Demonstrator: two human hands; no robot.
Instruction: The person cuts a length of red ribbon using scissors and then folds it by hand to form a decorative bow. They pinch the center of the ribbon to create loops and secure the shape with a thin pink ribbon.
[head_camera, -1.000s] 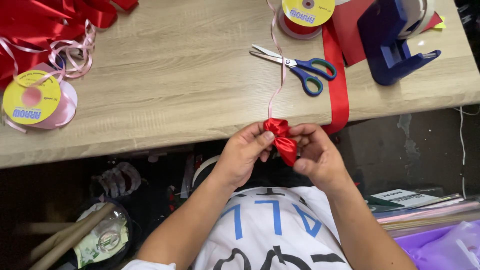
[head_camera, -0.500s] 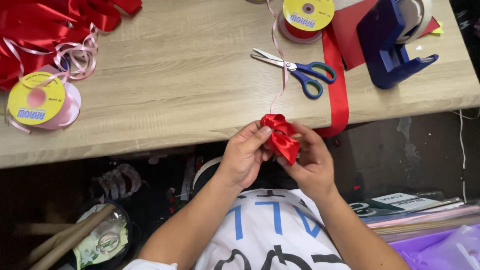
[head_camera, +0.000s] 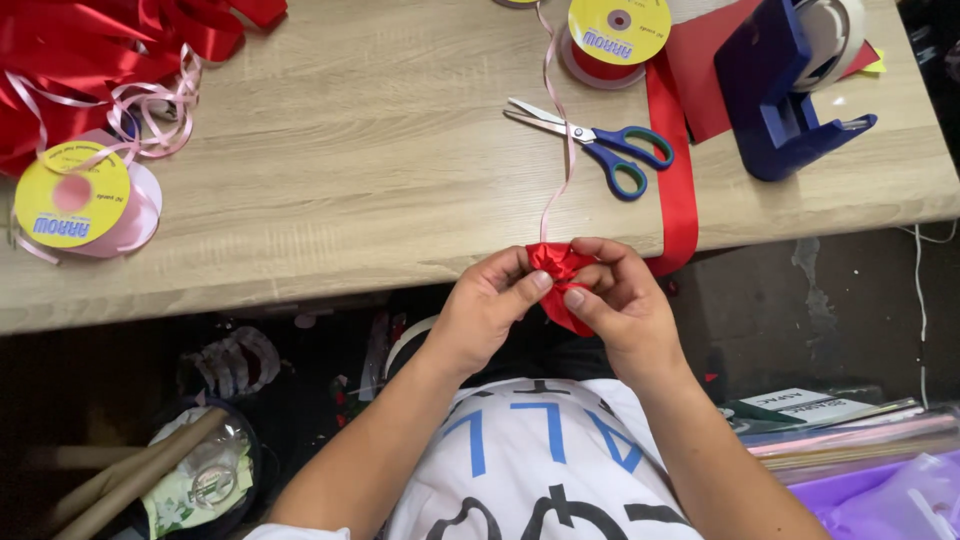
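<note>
Red ribbon bow, a small bunched knot of glossy satin folds, sits pinched between both hands just off the near edge of the wooden table, held in the air above the person's lap. Compared with half a second ago its loops look squeezed tighter and more of it is covered: earlier the folds fanned out below the fingers, now only a crumpled top and a lower flap show, which suggests the gathering at its middle is being pressed closer together. The left hand has fingers curled and thumb pressed against the bow's left side; the right hand grips it from the right with thumb and forefinger closed on the fabric. A thin pink ribbon strand runs up from the bow across the table towards its far edge. Just right of it lie blue-handled scissors, blades shut, and a wide red ribbon strip that hangs over the edge from a yellow-labelled spool. Further right stands a blue tape dispenser; far left rest a pink ribbon spool and a heap of red ribbon.
</note>
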